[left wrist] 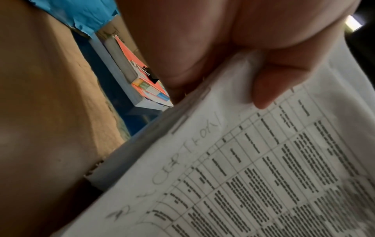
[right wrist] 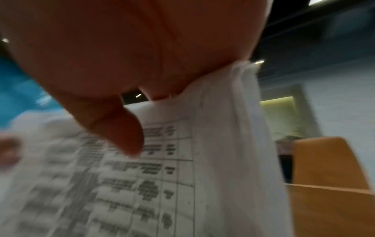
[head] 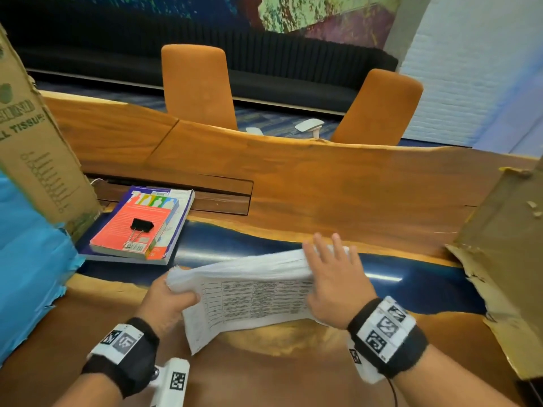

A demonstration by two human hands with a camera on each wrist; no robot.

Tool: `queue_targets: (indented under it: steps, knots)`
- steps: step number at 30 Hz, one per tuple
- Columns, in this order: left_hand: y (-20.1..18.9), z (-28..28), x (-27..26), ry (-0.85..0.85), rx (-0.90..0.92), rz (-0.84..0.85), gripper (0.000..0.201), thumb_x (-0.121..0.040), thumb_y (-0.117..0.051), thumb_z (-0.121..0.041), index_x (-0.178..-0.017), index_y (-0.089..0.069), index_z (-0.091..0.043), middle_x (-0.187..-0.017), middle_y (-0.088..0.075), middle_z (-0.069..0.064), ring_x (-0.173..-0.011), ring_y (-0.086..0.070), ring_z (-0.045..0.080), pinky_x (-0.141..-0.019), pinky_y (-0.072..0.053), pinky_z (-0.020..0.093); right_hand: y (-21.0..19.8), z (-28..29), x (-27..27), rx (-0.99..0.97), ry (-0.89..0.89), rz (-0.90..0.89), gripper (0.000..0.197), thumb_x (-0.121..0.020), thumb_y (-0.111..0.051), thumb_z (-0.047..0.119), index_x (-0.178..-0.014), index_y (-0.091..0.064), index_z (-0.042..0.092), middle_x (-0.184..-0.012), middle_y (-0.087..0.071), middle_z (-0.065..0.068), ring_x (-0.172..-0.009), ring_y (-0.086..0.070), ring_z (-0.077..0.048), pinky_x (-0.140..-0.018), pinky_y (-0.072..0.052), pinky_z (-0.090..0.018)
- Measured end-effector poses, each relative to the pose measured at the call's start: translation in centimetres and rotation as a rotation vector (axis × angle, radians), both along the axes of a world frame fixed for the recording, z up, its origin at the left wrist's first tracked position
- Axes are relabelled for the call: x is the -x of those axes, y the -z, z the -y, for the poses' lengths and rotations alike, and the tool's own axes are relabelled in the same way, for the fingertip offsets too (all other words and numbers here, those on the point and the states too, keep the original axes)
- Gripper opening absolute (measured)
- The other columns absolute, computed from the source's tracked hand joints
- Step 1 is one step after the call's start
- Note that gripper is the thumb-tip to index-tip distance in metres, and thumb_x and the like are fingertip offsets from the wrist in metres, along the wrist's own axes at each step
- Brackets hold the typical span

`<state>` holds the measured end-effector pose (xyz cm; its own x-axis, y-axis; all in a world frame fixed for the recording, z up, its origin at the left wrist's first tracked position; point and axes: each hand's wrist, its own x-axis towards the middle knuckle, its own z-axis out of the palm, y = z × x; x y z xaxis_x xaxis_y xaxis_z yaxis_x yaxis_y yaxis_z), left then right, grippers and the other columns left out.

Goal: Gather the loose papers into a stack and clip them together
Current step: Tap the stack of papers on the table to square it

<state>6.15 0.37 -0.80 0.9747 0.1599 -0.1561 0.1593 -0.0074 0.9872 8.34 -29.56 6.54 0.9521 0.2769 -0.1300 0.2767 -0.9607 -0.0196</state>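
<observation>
A thick stack of printed papers [head: 252, 292] is held up off the wooden table [head: 323, 186], tilted with its printed table facing me. My left hand [head: 167, 301] grips the stack's left end, and in the left wrist view its thumb [left wrist: 270, 83] lies on the top sheet [left wrist: 263, 160]. My right hand [head: 338, 277] holds the right end, fingers spread behind the sheets and thumb [right wrist: 121, 133] on the printed face [right wrist: 213, 160]. A black binder clip [head: 141, 225] lies on a red book to the left, apart from both hands, and also shows in the left wrist view as the clip [left wrist: 151, 74].
The red book tops a small pile of books [head: 164, 230] at the left. A cardboard box [head: 32, 142] over blue sheeting [head: 26, 259] stands at far left, and a torn cardboard box [head: 505, 259] at right. Two orange chairs [head: 197, 86] stand behind the table.
</observation>
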Motion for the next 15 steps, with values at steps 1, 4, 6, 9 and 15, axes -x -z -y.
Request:
queue_targets:
  steps: [1,4,6,9,15]
  knots:
    - [0.1,0.0,0.0,-0.001,0.000,0.003,0.038,-0.052,-0.060,0.001,-0.090,-0.062,-0.004,-0.071,-0.074,0.002,-0.078,-0.067,0.017,-0.066,-0.050,0.027,-0.4,-0.7,0.0,0.098,-0.009,-0.044,0.089,-0.089,-0.045,0.032,-0.156,0.012,0.019,-0.166,0.011,-0.007,-0.151,0.012,-0.039,-0.121,-0.001,-0.059]
    - [0.2,0.0,-0.1,-0.001,-0.024,0.012,0.038,-0.052,-0.060,0.001,-0.089,-0.062,-0.005,-0.071,-0.074,0.001,-0.080,-0.066,0.018,-0.067,-0.050,0.025,-2.3,-2.6,-0.4,0.089,-0.034,-0.014,0.095,-0.087,-0.047,0.043,-0.155,0.014,0.018,-0.165,0.015,-0.009,-0.149,0.015,-0.042,-0.120,0.002,-0.061]
    - [0.1,-0.1,-0.1,0.013,-0.043,0.006,0.034,-0.058,-0.064,0.007,-0.090,-0.063,-0.004,-0.072,-0.075,-0.003,-0.081,-0.067,0.017,-0.067,-0.049,0.024,-2.5,-4.2,-0.8,0.043,-0.171,0.002,0.098,-0.085,-0.051,0.046,-0.155,0.013,0.022,-0.166,0.012,-0.006,-0.150,0.013,-0.039,-0.120,0.002,-0.060]
    - [0.4,-0.2,-0.1,0.009,-0.059,-0.004,0.035,-0.069,-0.064,0.022,-0.096,-0.062,0.000,-0.082,-0.074,0.006,-0.086,-0.066,0.020,-0.067,-0.049,0.023,-1.0,-6.8,-1.8,0.114,-0.315,-0.067,0.065,-0.090,-0.051,0.040,-0.144,-0.025,0.016,-0.147,-0.040,-0.012,-0.137,-0.035,-0.037,-0.111,-0.029,-0.056]
    - [2.2,-0.9,0.3,0.083,-0.152,-0.102,0.038,-0.068,-0.081,0.001,-0.101,-0.067,-0.013,-0.095,-0.076,0.003,-0.094,-0.069,0.019,-0.075,-0.053,0.029,-2.0,-6.1,-3.6,-0.086,-0.299,-0.088,0.009,-0.094,-0.050,0.016,-0.089,-0.044,0.021,-0.081,-0.060,0.000,-0.077,-0.056,-0.027,-0.064,-0.045,-0.036]
